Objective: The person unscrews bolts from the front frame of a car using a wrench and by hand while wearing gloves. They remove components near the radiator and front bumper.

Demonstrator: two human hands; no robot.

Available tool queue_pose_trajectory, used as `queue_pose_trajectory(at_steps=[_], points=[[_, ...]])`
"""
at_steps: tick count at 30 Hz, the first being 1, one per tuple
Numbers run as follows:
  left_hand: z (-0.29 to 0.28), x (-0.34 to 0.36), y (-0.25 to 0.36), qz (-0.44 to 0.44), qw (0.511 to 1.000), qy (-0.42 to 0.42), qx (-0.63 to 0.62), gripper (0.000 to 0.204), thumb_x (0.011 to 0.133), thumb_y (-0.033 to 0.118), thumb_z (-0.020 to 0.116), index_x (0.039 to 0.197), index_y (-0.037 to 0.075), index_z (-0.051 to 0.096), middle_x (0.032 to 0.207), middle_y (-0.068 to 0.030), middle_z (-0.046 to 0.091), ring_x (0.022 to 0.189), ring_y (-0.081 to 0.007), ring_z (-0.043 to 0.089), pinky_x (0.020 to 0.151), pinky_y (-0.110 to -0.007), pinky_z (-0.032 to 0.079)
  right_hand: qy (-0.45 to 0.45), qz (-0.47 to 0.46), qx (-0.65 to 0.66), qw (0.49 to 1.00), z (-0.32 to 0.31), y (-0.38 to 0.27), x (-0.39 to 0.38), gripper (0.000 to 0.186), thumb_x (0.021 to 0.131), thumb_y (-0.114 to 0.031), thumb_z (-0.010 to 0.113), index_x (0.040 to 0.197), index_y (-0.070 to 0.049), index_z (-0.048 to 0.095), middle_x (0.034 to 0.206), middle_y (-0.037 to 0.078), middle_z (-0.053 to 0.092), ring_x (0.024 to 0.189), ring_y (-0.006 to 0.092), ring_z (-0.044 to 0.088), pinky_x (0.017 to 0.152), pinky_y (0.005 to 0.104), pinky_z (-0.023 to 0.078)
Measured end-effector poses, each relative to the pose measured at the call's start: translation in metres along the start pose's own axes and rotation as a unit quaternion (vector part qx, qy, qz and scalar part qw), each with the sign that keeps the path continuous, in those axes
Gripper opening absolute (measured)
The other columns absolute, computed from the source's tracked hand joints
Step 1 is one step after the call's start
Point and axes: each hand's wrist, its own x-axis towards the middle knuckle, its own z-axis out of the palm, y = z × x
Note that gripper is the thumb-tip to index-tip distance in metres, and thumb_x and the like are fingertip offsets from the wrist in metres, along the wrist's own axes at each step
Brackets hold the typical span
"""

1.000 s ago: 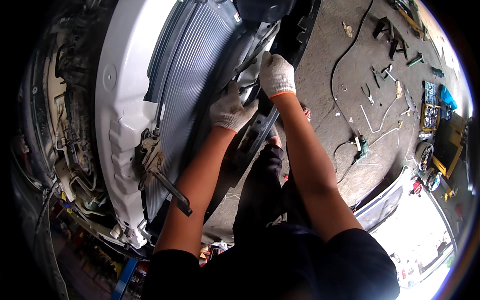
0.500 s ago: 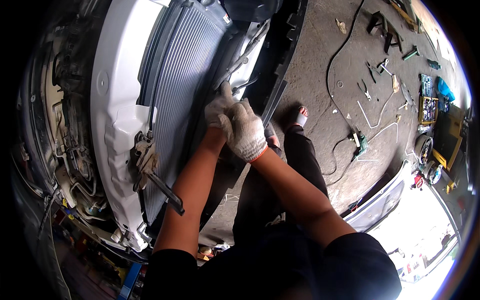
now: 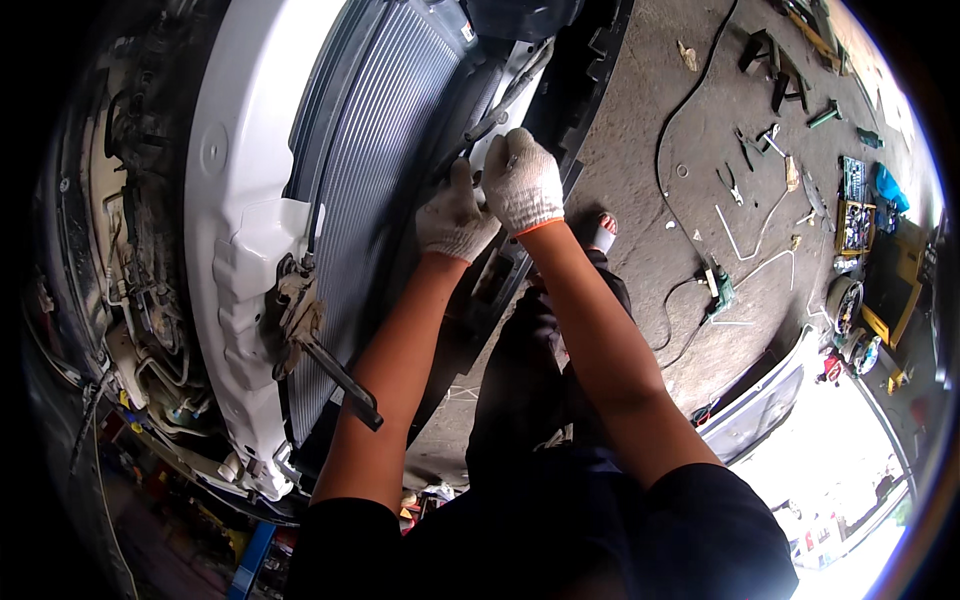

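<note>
Both my hands wear whitish knitted work gloves at the front of a car with its bumper off. My left hand (image 3: 455, 215) is closed at the lower end of a dark wrapped wiring harness (image 3: 510, 97), which runs down into its fingers. Close beside it, a little higher and to the right, my right hand (image 3: 523, 182) is clenched with its knuckles up; what lies in its fingers is hidden. Left of the hands stands the finned radiator (image 3: 375, 140), bordered by a white body crossmember (image 3: 225, 160). A black plastic trim edge (image 3: 572, 150) passes just right of my right hand.
A hood latch with a dark lever (image 3: 345, 385) juts out near my left forearm. On the concrete floor at right lie a green power tool (image 3: 722, 290) with its cable, pliers (image 3: 733, 185), a hammer (image 3: 825, 114) and a socket set (image 3: 855, 225). A detached panel (image 3: 765, 400) leans at lower right.
My hands, overlapping before, have come apart. The right hand has moved up and right, while the left has dropped slightly. The view has shifted a little.
</note>
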Motion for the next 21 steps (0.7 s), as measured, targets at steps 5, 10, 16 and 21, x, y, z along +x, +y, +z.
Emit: queue_pose_trajectory(at_steps=[5, 10, 16, 21], points=[[-0.06, 0.01, 0.049, -0.079, 0.992, -0.099, 0.003, 0.062, 0.085, 0.054, 0.072, 0.125, 0.013, 0.049, 0.102, -0.0191, 0.075, 0.093, -0.0401, 0.074, 0.081, -0.052, 0.059, 0.124, -0.1, -0.052, 0.986, 0.007, 0.026, 0.021, 0.02, 0.096, -0.019, 0.06, 0.088, -0.001, 0.059, 0.081, 0.028, 0.067, 0.077, 0.0484, 0.068, 0.069, 0.0549, 0.056], [-0.063, 0.014, 0.053, -0.1, 0.986, -0.13, 0.036, 0.06, 0.084, 0.049, 0.075, 0.125, 0.014, 0.05, 0.103, -0.0178, 0.075, 0.092, -0.0373, 0.076, 0.079, -0.05, 0.062, 0.062, 0.03, -0.077, 0.995, 0.006, 0.021, 0.042, 0.033, 0.099, -0.029, 0.059, 0.091, 0.003, 0.062, 0.086, 0.033, 0.07, 0.087, 0.0475, 0.072, 0.076, 0.0503, 0.06], [-0.062, 0.012, 0.048, -0.078, 0.99, -0.1, 0.059, 0.067, 0.082, 0.052, 0.074, 0.128, 0.01, 0.049, 0.106, -0.0236, 0.073, 0.091, -0.0399, 0.075, 0.078, -0.05, 0.062, -0.038, 0.112, -0.056, 0.991, -0.007, 0.016, 0.039, 0.044, 0.099, -0.036, 0.054, 0.095, 0.003, 0.073, 0.097, 0.032, 0.072, 0.1, 0.0491, 0.069, 0.091, 0.0485, 0.056], [-0.054, 0.009, 0.043, -0.066, 0.994, -0.084, 0.03, 0.073, 0.081, 0.058, 0.076, 0.127, 0.01, 0.048, 0.107, -0.0234, 0.073, 0.094, -0.0404, 0.075, 0.081, -0.052, 0.061, 0.023, 0.095, -0.046, 0.994, 0.0, 0.009, 0.034, 0.039, 0.102, -0.028, 0.052, 0.099, 0.007, 0.068, 0.091, 0.033, 0.072, 0.094, 0.049, 0.071, 0.086, 0.0499, 0.059]])
